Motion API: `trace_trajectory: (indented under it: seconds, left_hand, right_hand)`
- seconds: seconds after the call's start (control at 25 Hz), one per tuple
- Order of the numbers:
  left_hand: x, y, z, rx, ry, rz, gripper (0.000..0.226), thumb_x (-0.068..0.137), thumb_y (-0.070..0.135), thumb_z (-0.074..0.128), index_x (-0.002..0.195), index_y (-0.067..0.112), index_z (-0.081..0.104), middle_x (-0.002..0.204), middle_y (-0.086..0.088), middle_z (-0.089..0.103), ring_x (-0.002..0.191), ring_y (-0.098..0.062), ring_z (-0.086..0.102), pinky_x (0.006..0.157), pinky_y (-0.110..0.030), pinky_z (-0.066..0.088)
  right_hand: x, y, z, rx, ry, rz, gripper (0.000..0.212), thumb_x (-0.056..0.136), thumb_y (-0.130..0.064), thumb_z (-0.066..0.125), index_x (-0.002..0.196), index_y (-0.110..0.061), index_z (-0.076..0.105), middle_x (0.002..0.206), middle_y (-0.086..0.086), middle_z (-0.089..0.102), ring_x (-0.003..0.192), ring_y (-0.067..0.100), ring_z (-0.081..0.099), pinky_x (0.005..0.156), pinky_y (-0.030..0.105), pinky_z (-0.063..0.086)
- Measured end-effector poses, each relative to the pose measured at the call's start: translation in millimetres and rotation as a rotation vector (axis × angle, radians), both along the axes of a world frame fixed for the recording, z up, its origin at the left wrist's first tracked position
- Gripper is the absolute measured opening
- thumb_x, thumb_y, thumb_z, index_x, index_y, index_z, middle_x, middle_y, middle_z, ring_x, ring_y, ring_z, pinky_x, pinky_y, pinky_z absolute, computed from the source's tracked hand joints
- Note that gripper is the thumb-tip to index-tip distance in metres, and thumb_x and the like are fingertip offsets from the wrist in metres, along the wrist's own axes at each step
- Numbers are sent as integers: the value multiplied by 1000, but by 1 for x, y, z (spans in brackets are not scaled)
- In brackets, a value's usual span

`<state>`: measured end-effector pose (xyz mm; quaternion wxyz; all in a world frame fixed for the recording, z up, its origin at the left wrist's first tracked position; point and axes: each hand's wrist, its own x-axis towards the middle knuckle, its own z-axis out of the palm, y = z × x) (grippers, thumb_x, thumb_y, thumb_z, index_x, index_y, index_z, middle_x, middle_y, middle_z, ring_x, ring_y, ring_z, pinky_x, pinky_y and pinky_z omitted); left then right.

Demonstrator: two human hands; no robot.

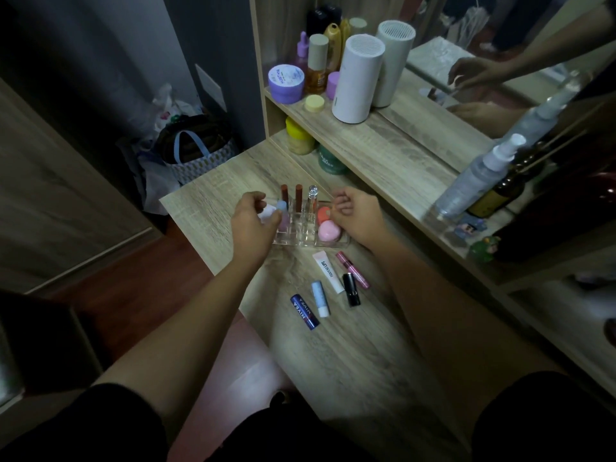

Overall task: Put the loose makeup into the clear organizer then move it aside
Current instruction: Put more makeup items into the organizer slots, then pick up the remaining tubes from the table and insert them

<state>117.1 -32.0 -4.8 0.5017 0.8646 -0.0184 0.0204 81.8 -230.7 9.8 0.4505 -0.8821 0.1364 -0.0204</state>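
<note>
Left hand pinching a pastel tube into the organizer, right hand loosely curled, holding nothing; risk of toppling upright lipsticks

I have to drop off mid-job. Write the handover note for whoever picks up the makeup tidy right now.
Left hand: at the organizer's left end, fingers curled by a blue-capped pink tube; grip not clear.
Right hand: curled at the organizer's right end, beside the round pink and coral pots; seems empty.
Clear organizer: mid-desk, holds two brown-red lipsticks, a clear-capped tube and the pots.
Left loose on the desk: navy Nivea stick, pale blue stick, white tube, black lipstick, pink tube.
To do: load those five, then move the organizer aside.
</note>
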Motion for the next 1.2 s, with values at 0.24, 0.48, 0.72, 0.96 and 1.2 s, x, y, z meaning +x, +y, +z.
trace_trajectory:
  seconds: [0.24, 0.48, 0.72, 0.96, 1.2]
  left_hand:
    - [-41, 3, -21, 94, 26, -182, 26, 81, 13, 69, 105, 5, 64, 100, -14, 68, 90, -22, 64, 79, -34, 51]
    - [-61, -17, -33, 203, 153, -328, 19, 86, 20, 65, 97, 6, 69, 91, -14, 73, 78, -20, 64, 70, -18, 42]
    - [-54, -56, -43, 332, 443, -218, 37, 85, 35, 64, 101, 1, 63, 107, -19, 69, 104, -33, 62, 84, -36, 47]
    - [-47, -67, -53, 312, 573, -111, 42, 80, 34, 70, 102, -1, 65, 107, -19, 69, 101, -32, 64, 83, -36, 51]
    - [-46, -79, -51, 254, 675, 4, 43, 77, 30, 74, 106, 0, 62, 111, -17, 68, 104, -30, 64, 71, -28, 44]
  right_hand:
    - [-45, -9, -14, -61, 80, 38, 22, 81, -2, 68, 103, -2, 66, 86, 13, 66, 73, 13, 54, 62, 17, 50]
    - [-62, -9, -30, -98, 274, -19, 16, 84, -10, 65, 100, -5, 65, 83, 1, 60, 70, 10, 54, 53, 11, 40]
    - [-67, -2, -40, -113, 368, -74, 21, 84, -25, 68, 97, -8, 65, 76, 3, 59, 63, 15, 55, 47, 18, 40]
    - [-64, -2, -46, -186, 445, -56, 15, 85, -14, 64, 98, -6, 66, 84, 8, 62, 78, 21, 60, 69, 28, 53]
    - [-62, -6, -50, -147, 422, -73, 11, 81, -14, 68, 91, -10, 69, 77, 2, 59, 76, 17, 56, 67, 22, 43]
